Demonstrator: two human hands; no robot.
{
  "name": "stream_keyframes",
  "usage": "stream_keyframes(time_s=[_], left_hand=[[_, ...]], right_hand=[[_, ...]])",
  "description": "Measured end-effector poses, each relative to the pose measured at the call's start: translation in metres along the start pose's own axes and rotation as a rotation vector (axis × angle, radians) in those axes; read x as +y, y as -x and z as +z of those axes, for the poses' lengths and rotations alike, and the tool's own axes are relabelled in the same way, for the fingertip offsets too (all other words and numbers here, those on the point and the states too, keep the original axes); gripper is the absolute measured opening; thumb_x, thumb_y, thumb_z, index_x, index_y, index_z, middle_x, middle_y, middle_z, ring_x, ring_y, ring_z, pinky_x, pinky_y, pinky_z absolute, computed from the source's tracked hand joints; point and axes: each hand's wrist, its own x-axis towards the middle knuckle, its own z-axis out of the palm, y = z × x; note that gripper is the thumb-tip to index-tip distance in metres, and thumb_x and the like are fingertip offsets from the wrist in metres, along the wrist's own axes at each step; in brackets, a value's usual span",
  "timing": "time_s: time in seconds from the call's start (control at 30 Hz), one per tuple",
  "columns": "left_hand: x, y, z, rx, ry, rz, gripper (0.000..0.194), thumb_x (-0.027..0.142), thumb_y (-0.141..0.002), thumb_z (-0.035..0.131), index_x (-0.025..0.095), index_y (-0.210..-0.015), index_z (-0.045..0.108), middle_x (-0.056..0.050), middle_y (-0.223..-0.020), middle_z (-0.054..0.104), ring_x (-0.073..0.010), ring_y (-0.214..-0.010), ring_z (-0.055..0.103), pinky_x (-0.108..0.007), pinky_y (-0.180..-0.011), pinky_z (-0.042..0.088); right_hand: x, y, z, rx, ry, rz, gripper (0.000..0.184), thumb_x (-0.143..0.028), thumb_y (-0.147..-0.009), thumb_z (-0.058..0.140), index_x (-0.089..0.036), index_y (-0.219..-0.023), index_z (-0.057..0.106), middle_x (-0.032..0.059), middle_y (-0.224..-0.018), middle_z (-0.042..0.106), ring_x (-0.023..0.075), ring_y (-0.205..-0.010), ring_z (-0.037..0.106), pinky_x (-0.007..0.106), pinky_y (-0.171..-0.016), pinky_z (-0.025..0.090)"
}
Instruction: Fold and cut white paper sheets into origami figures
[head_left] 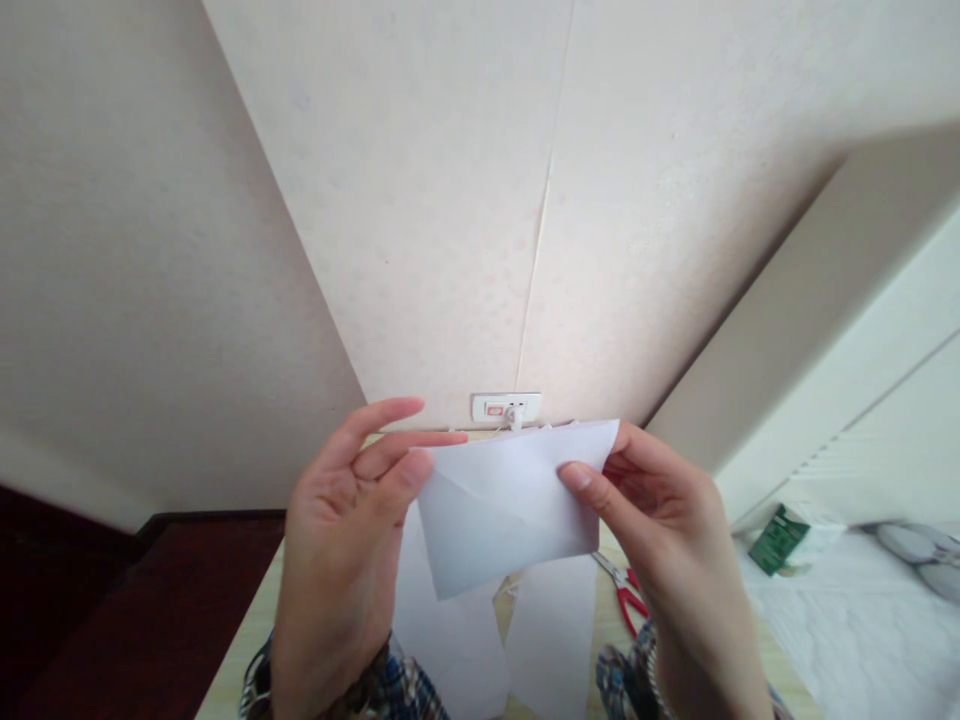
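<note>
A small white sheet of paper, with faint crease lines on it, is held up in front of me between both hands. My left hand pinches its upper left corner between thumb and fingers, with the index finger raised away from the sheet. At the right edge my right hand grips it, thumb on the near face and the other fingers behind. Below, more white paper lies on a light wooden table. Red-handled scissors or pliers rest beside it, partly hidden by my right hand.
A wall socket with a white plug in it sits just behind the table's far edge. On the right are a green box and a white quilted surface. Dark red flooring shows at the left.
</note>
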Motion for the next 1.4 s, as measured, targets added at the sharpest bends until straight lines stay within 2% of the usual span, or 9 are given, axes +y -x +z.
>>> stream_keyframes(time_s=[0.07,0.17,0.5,0.83,0.93,1.03,1.13,1.27,1.4], left_hand=[[0.000,0.000,0.002,-0.011,0.031,-0.023,0.018,0.020,-0.070,0.081,0.029,-0.084,0.075,0.006,-0.070,0.080,-0.0130,-0.066,0.074,-0.018,-0.063,0.060],[-0.002,-0.002,0.004,0.010,0.010,0.036,0.019,0.018,-0.069,0.081,0.029,-0.084,0.075,0.006,-0.069,0.080,-0.0115,-0.066,0.075,-0.015,-0.064,0.058],[-0.004,-0.002,0.003,0.109,-0.099,0.123,0.020,0.017,-0.066,0.083,0.025,-0.082,0.073,0.007,-0.062,0.078,-0.0162,-0.064,0.076,-0.020,-0.060,0.058],[-0.006,-0.005,-0.002,0.081,-0.090,0.117,0.020,0.017,-0.069,0.082,0.027,-0.084,0.074,0.008,-0.067,0.079,-0.0127,-0.065,0.075,-0.015,-0.063,0.058],[-0.005,-0.006,0.000,0.034,-0.079,0.047,0.027,0.017,-0.069,0.081,0.028,-0.092,0.073,0.006,-0.069,0.079,-0.0142,-0.063,0.074,-0.017,-0.058,0.058],[-0.005,-0.004,0.004,-0.091,-0.053,-0.056,0.037,0.018,-0.067,0.082,0.028,-0.100,0.070,0.003,-0.069,0.078,-0.0161,-0.060,0.073,-0.019,-0.052,0.057],[-0.006,0.000,0.006,-0.163,-0.055,-0.123,0.038,0.018,-0.067,0.083,0.029,-0.101,0.069,0.003,-0.068,0.077,-0.0136,-0.056,0.071,-0.017,-0.050,0.056],[-0.008,0.004,0.006,-0.142,-0.088,-0.136,0.035,0.015,-0.066,0.083,0.028,-0.096,0.070,0.005,-0.069,0.076,-0.0102,-0.055,0.068,-0.015,-0.051,0.055],[-0.008,0.005,0.007,-0.097,-0.162,-0.113,0.035,0.013,-0.062,0.084,0.025,-0.092,0.071,0.004,-0.070,0.075,-0.0115,-0.058,0.068,-0.015,-0.051,0.055]], right_hand=[[0.001,-0.001,0.000,0.002,-0.001,0.002,0.008,-0.028,-0.086,0.069,-0.024,-0.079,0.070,-0.0008,-0.072,0.067,0.0164,-0.071,0.061,0.025,-0.060,0.046],[0.002,-0.003,-0.001,0.002,-0.003,0.003,0.008,-0.028,-0.085,0.069,-0.024,-0.078,0.069,-0.0009,-0.072,0.068,0.0159,-0.070,0.061,0.024,-0.059,0.045],[0.002,-0.005,-0.004,-0.027,0.025,0.021,0.011,-0.027,-0.086,0.068,-0.023,-0.076,0.068,-0.0014,-0.070,0.066,0.0140,-0.067,0.058,0.023,-0.056,0.043],[0.002,-0.002,-0.002,-0.031,0.051,-0.001,0.013,-0.028,-0.087,0.067,-0.022,-0.075,0.067,-0.0008,-0.069,0.064,0.0146,-0.066,0.056,0.024,-0.055,0.042],[0.001,-0.002,-0.002,0.008,0.022,-0.009,0.011,-0.027,-0.087,0.067,-0.023,-0.077,0.068,-0.0008,-0.072,0.068,0.0146,-0.067,0.059,0.024,-0.055,0.043],[0.000,0.000,-0.002,0.050,0.009,-0.016,0.009,-0.026,-0.087,0.068,-0.024,-0.078,0.068,-0.0015,-0.076,0.071,0.0141,-0.069,0.061,0.022,-0.055,0.043],[-0.001,0.002,0.000,0.066,0.037,-0.018,0.008,-0.027,-0.087,0.069,-0.025,-0.079,0.069,-0.0019,-0.076,0.072,0.0139,-0.068,0.061,0.022,-0.053,0.042],[-0.002,0.004,0.004,0.090,0.068,-0.021,0.010,-0.029,-0.088,0.067,-0.025,-0.079,0.068,-0.0014,-0.074,0.070,0.0151,-0.068,0.061,0.023,-0.053,0.043],[-0.002,0.005,0.006,0.091,0.091,-0.031,0.011,-0.029,-0.088,0.067,-0.025,-0.078,0.068,-0.0009,-0.072,0.069,0.0159,-0.066,0.060,0.024,-0.051,0.043]])
